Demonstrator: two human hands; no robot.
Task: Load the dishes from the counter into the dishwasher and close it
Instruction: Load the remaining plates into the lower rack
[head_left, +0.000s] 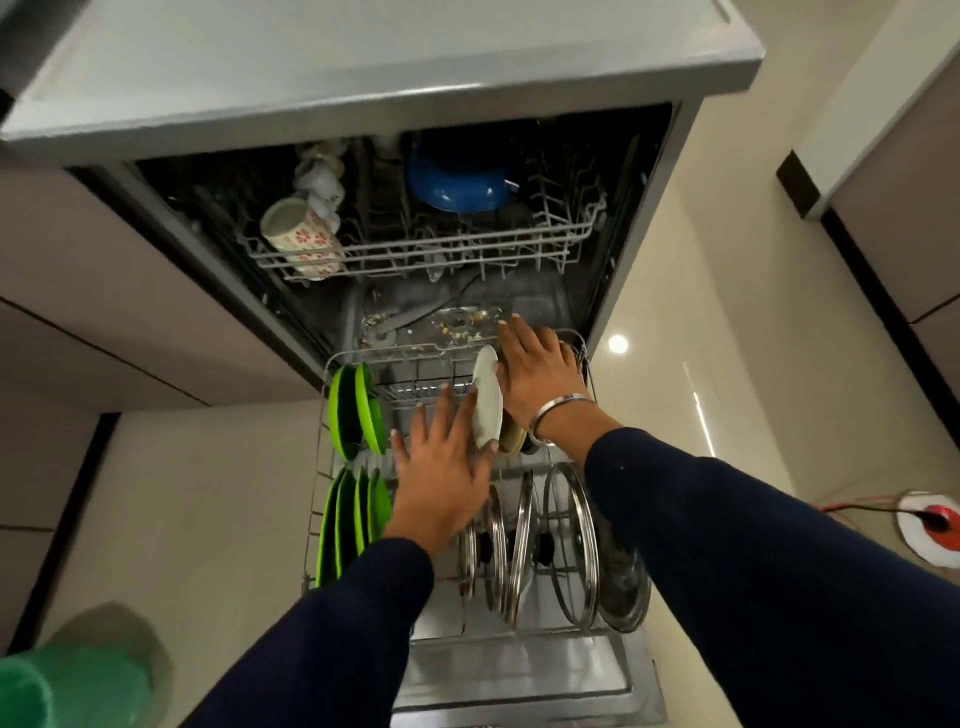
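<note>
The dishwasher stands open with its lower rack (332, 364) pulled out over the lowered door (519, 670). A white plate (487, 397) stands on edge in the rack between my two hands. My left hand (441, 467) lies with straight fingers against the plate's left face. My right hand (540, 374) is spread flat on the plate's right side, over a beige dish (511, 439) behind it. Green plates (356, 410) stand at the rack's left. Several glass lids (566, 545) stand at the near right.
The upper rack (571, 228) holds flowered mugs (304, 236) on the left and a blue bowl (457, 182) in the middle. The grey counter (363, 67) overhangs above. A green bin (67, 686) sits at the lower left; a white and red device (930, 525) with a cable lies on the floor right.
</note>
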